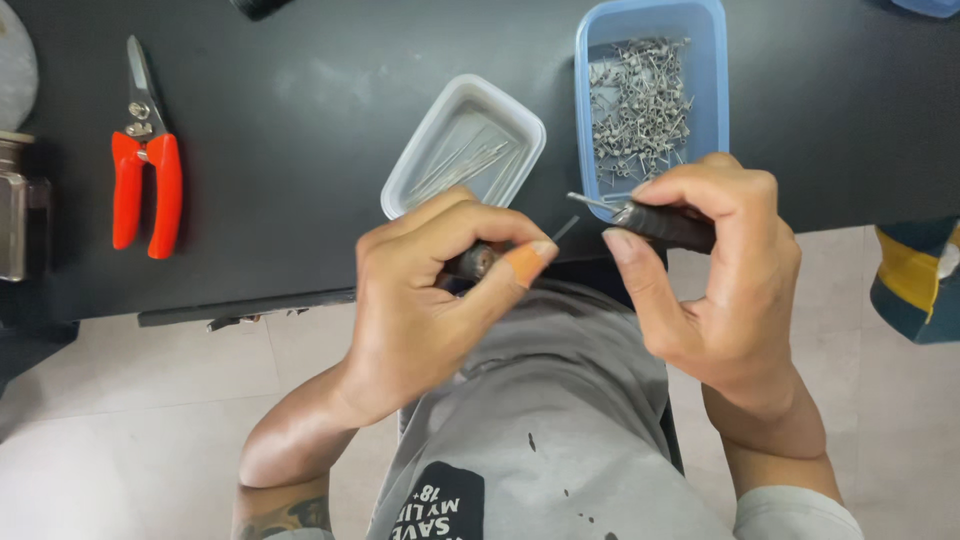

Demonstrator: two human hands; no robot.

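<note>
Thin grey wire pin at frame centre, between left hand gripping dark stub and right hand clenching black-handled tool; may slip, bend.

This looks like a small workshop or a bench for hand assembly. A black desk carries sorted parts: a blue tray heaped with small metal pins and a clear tray holding thin straight wires. Red-handled snips lie to one side. The floor below is plain pale tile, and the seated person's grey shirt has dark specks.
</note>
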